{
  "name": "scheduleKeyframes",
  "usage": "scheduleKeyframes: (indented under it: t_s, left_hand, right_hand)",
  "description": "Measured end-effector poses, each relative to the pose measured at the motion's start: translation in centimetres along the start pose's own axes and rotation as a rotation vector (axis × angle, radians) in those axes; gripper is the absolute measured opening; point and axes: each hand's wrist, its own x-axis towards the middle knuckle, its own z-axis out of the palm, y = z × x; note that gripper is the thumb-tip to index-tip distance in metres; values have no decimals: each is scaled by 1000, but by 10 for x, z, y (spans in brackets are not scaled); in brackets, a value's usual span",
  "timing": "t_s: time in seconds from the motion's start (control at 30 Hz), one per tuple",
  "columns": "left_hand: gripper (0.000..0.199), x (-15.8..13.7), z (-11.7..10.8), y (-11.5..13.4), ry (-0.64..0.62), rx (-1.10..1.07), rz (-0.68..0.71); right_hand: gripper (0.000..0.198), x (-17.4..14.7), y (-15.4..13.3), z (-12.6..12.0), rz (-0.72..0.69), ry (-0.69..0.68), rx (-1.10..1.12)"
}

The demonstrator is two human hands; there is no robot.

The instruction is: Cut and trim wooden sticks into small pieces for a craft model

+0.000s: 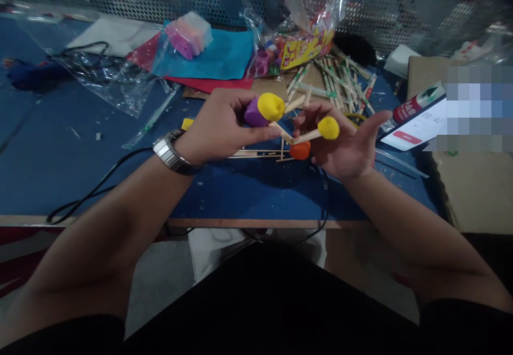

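My left hand (218, 125), with a metal watch on its wrist, is closed on a small model of wooden sticks and modelling clay, gripping it at the purple clay lump (252, 114). A yellow clay lump (271, 107) sits against the purple one. Pale sticks (306, 136) run right to a yellow clay ball (328, 128) and down to an orange clay lump (300, 150). My right hand (344, 152) is open beside the model, palm up and thumb stretched out. Its fingers lie partly behind the sticks; whether they touch is hidden.
Behind lie paper-wrapped chopsticks (344, 79), a bag of clay (306, 47), blue sheet (230, 55) and a clear pack of pink clay (188, 34). A phone (414, 125) showing a timer leans at right near cardboard (476, 189). A black cable (96, 186) crosses the blue table (48, 157).
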Motion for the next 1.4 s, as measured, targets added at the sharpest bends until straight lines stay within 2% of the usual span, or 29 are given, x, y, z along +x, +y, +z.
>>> scheduleKeyframes:
  t_s: [0.13, 0.3, 0.4, 0.53, 0.73, 0.87, 1.1, 1.3, 1.4]
  left_hand:
    - [47, 2, 0, -1, 65, -40, -4]
    - [46, 3, 1, -4, 51, -33, 18]
    - [41, 3, 2, -6, 56, 6, 35]
    - [38, 2, 2, -11, 35, 65, 35]
    - [33, 3, 1, -17, -15, 134, 3]
    - [36, 4, -1, -16, -57, 289, -25]
    - [32, 5, -2, -13, -131, 513, -1]
    - [32, 5, -1, -12, -145, 511, -66]
    - [35, 5, -1, -11, -149, 532, -74]
  right_hand:
    - [85, -1, 11, -4, -45, -25, -161]
    - [54, -3, 11, 1, -94, 10, -370]
    - [44, -3, 8, 3, -101, 58, -412]
    - [42, -1, 6, -2, -21, 104, -415]
    - [45, 6, 6, -13, -36, 137, -406]
    - [46, 7, 5, -14, -24, 110, -476]
    - [39, 7, 11, -21, -116, 58, -755]
    - [31, 9, 11, -24, -175, 47, -767]
    - [32, 9, 11, -25, -153, 60, -781]
